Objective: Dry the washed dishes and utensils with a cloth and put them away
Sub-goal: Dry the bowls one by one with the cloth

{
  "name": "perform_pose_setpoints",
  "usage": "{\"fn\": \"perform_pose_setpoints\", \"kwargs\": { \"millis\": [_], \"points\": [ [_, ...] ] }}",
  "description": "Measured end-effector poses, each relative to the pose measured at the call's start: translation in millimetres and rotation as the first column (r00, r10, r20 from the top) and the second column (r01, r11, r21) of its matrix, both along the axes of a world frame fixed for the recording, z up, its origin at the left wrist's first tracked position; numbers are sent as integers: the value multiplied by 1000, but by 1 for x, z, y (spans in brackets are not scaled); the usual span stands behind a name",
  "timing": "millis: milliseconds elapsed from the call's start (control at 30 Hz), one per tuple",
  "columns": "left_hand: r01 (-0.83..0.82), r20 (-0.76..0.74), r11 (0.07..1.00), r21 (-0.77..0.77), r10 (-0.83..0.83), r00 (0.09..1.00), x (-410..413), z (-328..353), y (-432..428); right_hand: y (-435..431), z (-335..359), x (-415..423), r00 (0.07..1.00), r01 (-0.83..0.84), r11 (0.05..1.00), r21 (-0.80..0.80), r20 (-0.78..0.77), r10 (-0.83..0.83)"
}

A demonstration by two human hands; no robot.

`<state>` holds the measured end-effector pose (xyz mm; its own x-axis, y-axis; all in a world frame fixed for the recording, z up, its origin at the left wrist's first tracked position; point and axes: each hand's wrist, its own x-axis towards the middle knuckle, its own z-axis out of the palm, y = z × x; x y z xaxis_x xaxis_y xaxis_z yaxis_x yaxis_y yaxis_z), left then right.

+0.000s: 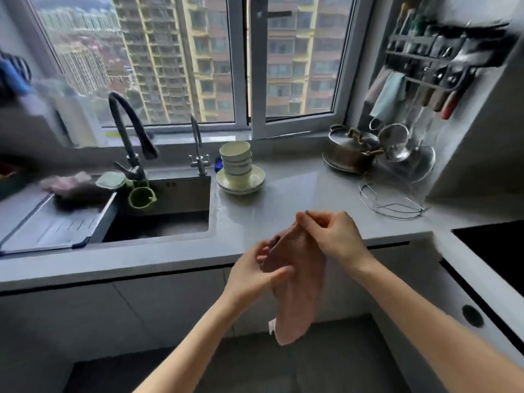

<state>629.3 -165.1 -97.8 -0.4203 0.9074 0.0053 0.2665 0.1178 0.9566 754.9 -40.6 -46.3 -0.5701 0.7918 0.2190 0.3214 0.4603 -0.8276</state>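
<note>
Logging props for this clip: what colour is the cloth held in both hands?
Dusty pink cloth with a faint ribbed weave, seen best in the head view.

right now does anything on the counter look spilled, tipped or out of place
Nothing looks spilled or broken. The stack of bowls stands upright on plates beside the sink. The one slightly odd thing is a wire rack lying loose on the countertop.

Pink ribbed cloth (pixel 297 282), soft and matt. Glossy glazed ceramic bowls (pixel 236 158) on glossy plates (pixel 241 181). Smooth grey stone-like counter (pixel 297 188), slightly shiny. Brushed metal sink (pixel 181 191); polished metal pot (pixel 351 150).
</note>
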Motion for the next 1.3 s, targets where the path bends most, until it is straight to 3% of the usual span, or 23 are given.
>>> {"fn": "perform_pose_setpoints", "kwargs": {
  "millis": [200, 267, 300, 367, 433, 533, 567, 600, 667, 733, 833, 1067, 1200, 1300],
  "points": [
    [-164, 190, 986, 36, 155, 969, -75, 7, 50, 59, -8, -80, 994, 51, 999, 3, 93, -51],
    [-232, 183, 972, 46, 220, 958, -103, 13, 78, 83, -20, -110, 998, -1, 979, -203, 58, 13],
    [-256, 151, 965, 60, 245, 958, -117, 16, 93, 94, -27, -126, 997, -41, 924, -381, 40, 60],
    [-266, 101, 960, 93, 257, 961, -144, 20, 126, 119, -41, -155, 988, -54, 710, -702, 65, 139],
    [-187, -1, 979, 84, 188, 982, -170, 22, 159, 150, -51, -181, 986, -32, 460, -888, 49, 162],
    [-67, -227, 995, -73, 49, 973, -207, 19, 203, 197, -55, -218, 965, -245, 78, -966, -236, 115],
    [-30, -219, 992, -125, 2, 976, -219, 19, 213, 210, -52, -229, 950, -309, 6, -951, -309, 39],
    [9, -163, 986, -168, -36, 986, -231, 19, 222, 223, -50, -240, 939, -344, -2, -939, -344, -34],
    [39, -15, 972, -232, -44, 999, -256, 17, 236, 246, -47, -260, 950, -286, 188, -940, -303, -72],
    [-99, 134, 966, -238, 134, 982, -286, 10, 251, 267, -46, -273, 965, -202, 387, -899, -250, -78],
    [-374, 256, 872, -315, 458, 851, -331, -5, 286, 297, -47, -285, 971, -122, 514, -849, -210, -116],
    [-427, 51, 783, -452, 501, 864, -387, -34, 352, 311, -36, -300, 964, -15, 637, -771, -179, -195],
    [-397, -244, 744, -538, 313, 918, -405, -37, 364, 315, -34, -310, 970, 28, 700, -714, -150, -191],
    [-372, -391, 729, -575, 154, 907, -411, -28, 373, 317, -34, -314, 961, 36, 705, -708, -169, -219]
  ]
}}
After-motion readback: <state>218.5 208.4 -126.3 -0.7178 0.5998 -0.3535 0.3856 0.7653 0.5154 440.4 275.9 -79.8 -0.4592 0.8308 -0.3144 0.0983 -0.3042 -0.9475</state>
